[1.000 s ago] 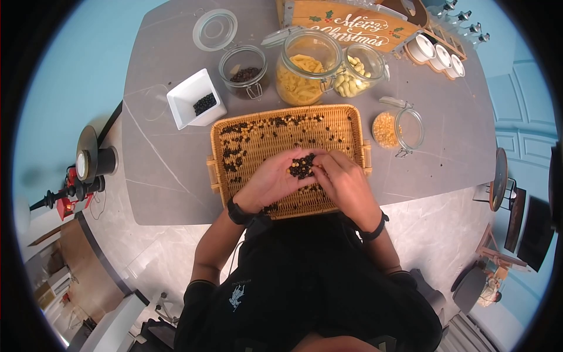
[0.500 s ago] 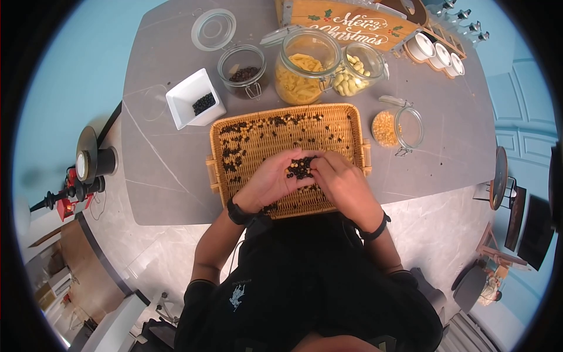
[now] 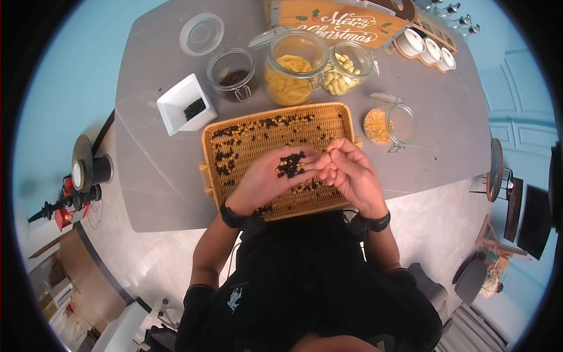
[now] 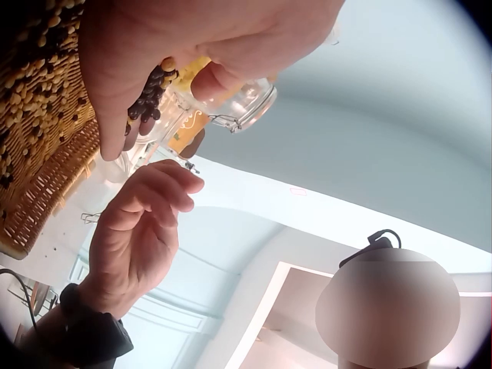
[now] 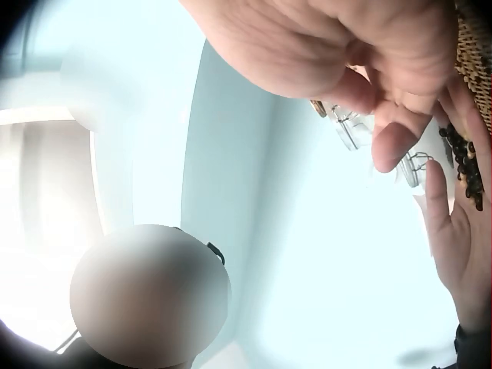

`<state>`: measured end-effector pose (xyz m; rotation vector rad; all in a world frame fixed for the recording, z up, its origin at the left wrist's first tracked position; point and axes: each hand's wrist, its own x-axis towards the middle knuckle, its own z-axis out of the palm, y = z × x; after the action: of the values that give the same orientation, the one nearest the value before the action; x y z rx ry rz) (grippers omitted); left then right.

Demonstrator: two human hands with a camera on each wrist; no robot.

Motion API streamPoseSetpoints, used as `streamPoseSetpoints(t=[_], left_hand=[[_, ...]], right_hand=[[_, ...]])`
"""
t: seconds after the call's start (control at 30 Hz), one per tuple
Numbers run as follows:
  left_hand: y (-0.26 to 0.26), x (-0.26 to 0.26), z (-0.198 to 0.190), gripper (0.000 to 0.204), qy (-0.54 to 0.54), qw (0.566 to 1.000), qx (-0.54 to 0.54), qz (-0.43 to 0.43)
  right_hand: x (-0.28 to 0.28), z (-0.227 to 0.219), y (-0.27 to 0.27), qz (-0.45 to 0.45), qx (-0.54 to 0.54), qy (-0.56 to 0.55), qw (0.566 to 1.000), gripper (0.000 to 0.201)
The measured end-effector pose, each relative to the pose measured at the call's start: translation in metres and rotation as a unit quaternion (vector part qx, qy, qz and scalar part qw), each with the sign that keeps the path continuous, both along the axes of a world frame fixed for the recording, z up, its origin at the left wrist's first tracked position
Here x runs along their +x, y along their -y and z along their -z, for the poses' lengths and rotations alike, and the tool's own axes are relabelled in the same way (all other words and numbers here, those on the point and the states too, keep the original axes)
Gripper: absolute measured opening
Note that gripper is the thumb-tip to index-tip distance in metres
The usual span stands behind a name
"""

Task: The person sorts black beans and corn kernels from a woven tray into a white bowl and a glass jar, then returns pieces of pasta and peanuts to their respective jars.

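Observation:
My left hand [image 3: 265, 179] lies palm up over a wicker basket [image 3: 352, 117], its fingers fairly straight. In its palm rests a small heap of black beans [image 3: 288, 166] mixed with a few yellow kernels [image 3: 301, 170]. Beside its fingertips is my right hand [image 3: 355, 176], palm turned upward, its other fingers curled. Thumb and forefinger pinch together on what looks like a tiny yellow kernel, mostly hidden by the fingertips. More black beans and yellow kernels lie scattered in the basket, thickest along its far and left sides. The left wrist view shows dark beans [image 4: 150, 100] between the left fingers.
Beyond the basket stand a white square bowl [image 3: 170, 111] with black beans, a jar of dark beans [image 3: 231, 94], a pasta jar [image 3: 287, 82] and a jar of pale nuts [image 3: 346, 70]. A jar of yellow kernels [image 3: 376, 126] lies to the right. Behind is a wooden crate [image 3: 334, 23].
My right hand has drawn back to the right from the left palm and turned upward, fingertips pinched. The left palm now shows more of its beans. The head view has shifted slightly.

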<state>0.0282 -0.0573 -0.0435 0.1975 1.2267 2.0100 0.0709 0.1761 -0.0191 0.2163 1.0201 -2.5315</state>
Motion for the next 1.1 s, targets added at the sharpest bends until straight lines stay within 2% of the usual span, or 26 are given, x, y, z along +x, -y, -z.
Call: streamPoseSetpoints(t=[0.03, 0.07, 0.1, 0.13, 0.17, 0.23, 0.3, 0.33, 0.37, 0.4, 0.47, 0.67, 0.77, 0.87, 0.9, 0.93, 0.97, 1.03, 1.1], left_hand=[[0.001, -0.002, 0.001, 0.039, 0.023, 1.000, 0.014, -0.001], [0.001, -0.003, 0.003, 0.038, 0.182, 0.976, 0.117, -0.021], [0.002, -0.004, 0.005, 0.037, 0.335, 0.916, 0.216, -0.039], [0.002, -0.003, 0.004, 0.038, 0.219, 0.965, 0.144, -0.029], [0.002, 0.000, 0.003, 0.039, 0.099, 0.992, 0.072, -0.017], [0.000, 0.002, 0.003, 0.046, 0.066, 0.996, 0.059, -0.018], [0.000, 0.000, 0.005, 0.054, 0.248, 0.953, 0.168, -0.040], [-0.001, -0.001, 0.004, 0.055, 0.263, 0.948, 0.175, -0.045], [-0.001, -0.001, 0.003, 0.055, 0.278, 0.942, 0.180, -0.052], [-0.001, -0.002, 0.002, 0.055, 0.293, 0.936, 0.184, -0.061], [0.000, -0.002, 0.003, 0.055, 0.294, 0.936, 0.187, -0.060], [0.001, -0.002, 0.006, 0.056, 0.303, 0.932, 0.187, -0.062], [0.001, -0.002, 0.005, 0.057, 0.300, 0.930, 0.206, -0.057], [0.003, -0.002, 0.006, 0.058, 0.290, 0.931, 0.216, -0.048], [0.003, -0.002, 0.006, 0.058, 0.286, 0.932, 0.216, -0.042], [0.003, -0.003, 0.005, 0.058, 0.288, 0.934, 0.209, -0.041], [0.002, -0.003, 0.004, 0.059, 0.290, 0.935, 0.202, -0.040], [0.004, -0.002, 0.006, 0.059, 0.292, 0.936, 0.193, -0.042], [0.005, 0.000, 0.014, 0.060, 0.292, 0.937, 0.188, -0.050]], right_hand=[[-0.003, 0.002, 0.001, 0.000, 0.000, -0.003, 1.000, 0.016], [-0.003, 0.000, 0.001, 0.011, -0.009, 0.017, 1.000, 0.016], [-0.005, -0.006, 0.002, 0.022, -0.017, 0.038, 0.999, 0.016], [-0.005, -0.010, 0.002, 0.033, -0.026, 0.058, 0.997, 0.016], [-0.005, -0.012, 0.001, 0.034, -0.018, 0.046, 0.998, 0.016], [-0.005, -0.017, -0.008, 0.043, 0.006, 0.020, 0.999, 0.017], [-0.003, -0.025, -0.024, 0.129, 0.177, -0.078, 0.973, 0.016], [-0.002, -0.028, -0.032, 0.167, 0.257, -0.124, 0.944, 0.015], [-0.004, -0.030, -0.041, 0.235, 0.371, -0.167, 0.883, 0.015], [-0.006, -0.031, -0.050, 0.297, 0.474, -0.206, 0.803, 0.014], [-0.012, -0.037, -0.068, 0.334, 0.622, -0.205, 0.678, 0.013], [-0.020, -0.035, -0.103, 0.261, 0.772, -0.170, 0.554, 0.008], [-0.022, -0.042, -0.094, 0.252, 0.790, -0.138, 0.542, 0.006], [-0.018, -0.051, -0.055, 0.225, 0.760, -0.173, 0.585, 0.006], [-0.017, -0.047, -0.039, 0.202, 0.726, -0.224, 0.618, 0.007], [-0.014, -0.049, -0.026, 0.127, 0.702, -0.260, 0.651, 0.012], [-0.015, -0.044, -0.015, 0.070, 0.679, -0.334, 0.651, 0.017], [-0.013, -0.039, 0.010, 0.004, 0.608, -0.375, 0.700, 0.018], [-0.009, -0.027, 0.020, -0.015, 0.620, -0.382, 0.686, 0.019]])
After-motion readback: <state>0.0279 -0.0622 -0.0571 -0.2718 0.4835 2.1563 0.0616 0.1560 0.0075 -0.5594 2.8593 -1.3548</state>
